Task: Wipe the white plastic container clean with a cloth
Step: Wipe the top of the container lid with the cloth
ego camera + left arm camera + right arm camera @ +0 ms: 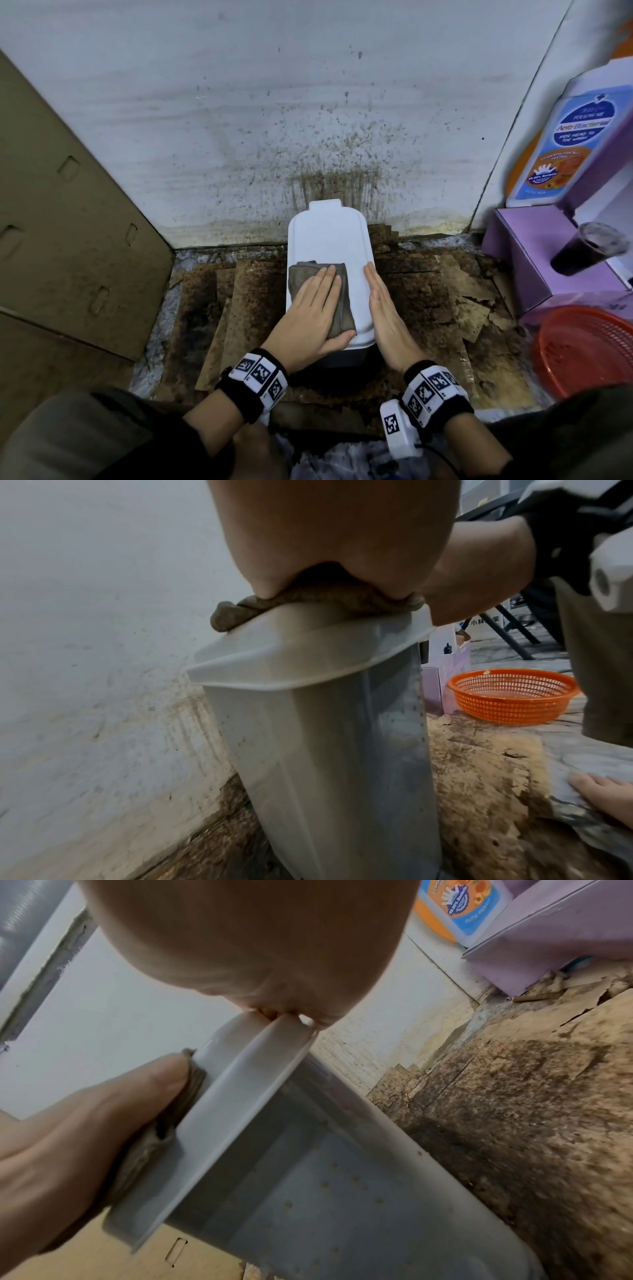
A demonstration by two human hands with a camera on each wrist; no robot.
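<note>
A tall white plastic container (pixel 329 236) with a flat lid stands on the stained floor against the wall; its grey-white side (pixel 318 750) fills the left wrist view. A folded grey-brown cloth (pixel 342 305) lies on the lid's near left part. My left hand (pixel 315 308) presses flat on the cloth with straight fingers, thumb along the lid's near edge. My right hand (pixel 380 305) rests its edge against the lid's right rim, fingers straight and together. In the right wrist view the lid rim (pixel 240 1091) and speckled container side (pixel 325 1191) show, with the left thumb on the cloth (pixel 164 1123).
Stained, peeling brown cardboard (pixel 445 301) covers the floor around the container. A spattered white wall (pixel 274 120) stands behind. Brown cardboard panel (pixel 68 222) at left. At right sit purple boxes (pixel 534 267), a wash bottle (pixel 565 137), a dark drink cup (pixel 589 246) and an orange basket (pixel 582 349).
</note>
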